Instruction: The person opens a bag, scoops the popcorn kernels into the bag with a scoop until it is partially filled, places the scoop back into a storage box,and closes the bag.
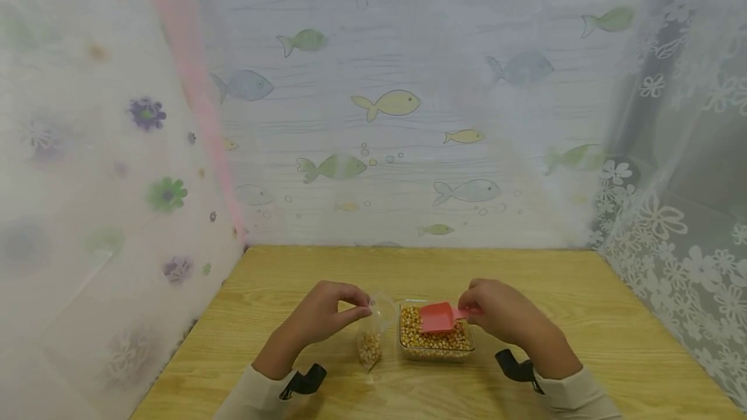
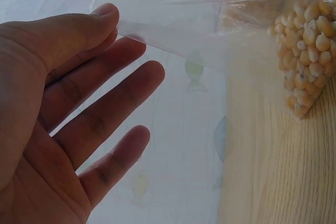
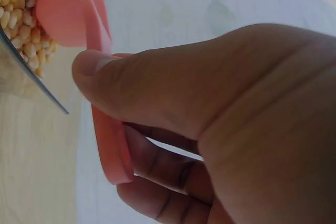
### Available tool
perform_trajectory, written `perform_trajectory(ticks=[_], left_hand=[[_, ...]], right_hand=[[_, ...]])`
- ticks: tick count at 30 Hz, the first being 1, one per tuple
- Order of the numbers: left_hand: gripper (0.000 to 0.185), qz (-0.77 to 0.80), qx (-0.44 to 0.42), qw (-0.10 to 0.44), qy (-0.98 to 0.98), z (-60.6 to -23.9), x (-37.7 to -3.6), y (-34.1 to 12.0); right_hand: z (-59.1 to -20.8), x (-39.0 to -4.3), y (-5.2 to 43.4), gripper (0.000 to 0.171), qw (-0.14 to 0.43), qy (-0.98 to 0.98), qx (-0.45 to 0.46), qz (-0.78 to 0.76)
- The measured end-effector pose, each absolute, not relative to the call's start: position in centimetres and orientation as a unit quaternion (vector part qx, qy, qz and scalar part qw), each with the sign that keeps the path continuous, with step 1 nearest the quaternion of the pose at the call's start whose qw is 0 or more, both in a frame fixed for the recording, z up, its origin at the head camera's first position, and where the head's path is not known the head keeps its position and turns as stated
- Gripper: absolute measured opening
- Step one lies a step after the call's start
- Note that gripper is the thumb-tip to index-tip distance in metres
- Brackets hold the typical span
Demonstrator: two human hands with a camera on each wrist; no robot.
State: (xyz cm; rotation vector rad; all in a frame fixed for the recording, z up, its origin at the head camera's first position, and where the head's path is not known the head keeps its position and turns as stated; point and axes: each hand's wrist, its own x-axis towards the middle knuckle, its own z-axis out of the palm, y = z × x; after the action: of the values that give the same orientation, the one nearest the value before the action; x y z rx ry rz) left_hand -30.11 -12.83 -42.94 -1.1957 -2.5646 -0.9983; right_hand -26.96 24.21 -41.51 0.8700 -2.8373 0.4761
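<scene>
My left hand (image 1: 331, 310) pinches the top edge of a clear plastic bag (image 1: 383, 310) between thumb and forefinger; in the left wrist view its other fingers (image 2: 113, 114) are spread. Corn kernels (image 2: 310, 45) fill the bag's bottom corner, down by the table. My right hand (image 1: 503, 316) grips the handle of a small red scoop (image 1: 438, 317), thumb pressed on top in the right wrist view. The scoop's bowl is over a glass container (image 1: 438, 355) of corn kernels (image 1: 411, 326), just right of the bag. I cannot tell whether the scoop touches the kernels.
A wood-grain table (image 1: 315, 264) lies under everything. Behind it hangs a pale curtain (image 1: 385, 212) printed with fish; flower-patterned sheets close off the left and right sides. A black wrist mount (image 1: 305, 381) sits at each sleeve.
</scene>
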Motion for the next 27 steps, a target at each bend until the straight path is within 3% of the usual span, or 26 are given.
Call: perform_trajectory(ticks=[27], left_hand=[[0.017, -0.331, -0.409, 0.076, -0.847, -43.2, -30.4, -12.9]], right_hand=[[-42.6, -27.4, 23.0, 0.009, 0.071, -0.932, 0.323, 0.147]])
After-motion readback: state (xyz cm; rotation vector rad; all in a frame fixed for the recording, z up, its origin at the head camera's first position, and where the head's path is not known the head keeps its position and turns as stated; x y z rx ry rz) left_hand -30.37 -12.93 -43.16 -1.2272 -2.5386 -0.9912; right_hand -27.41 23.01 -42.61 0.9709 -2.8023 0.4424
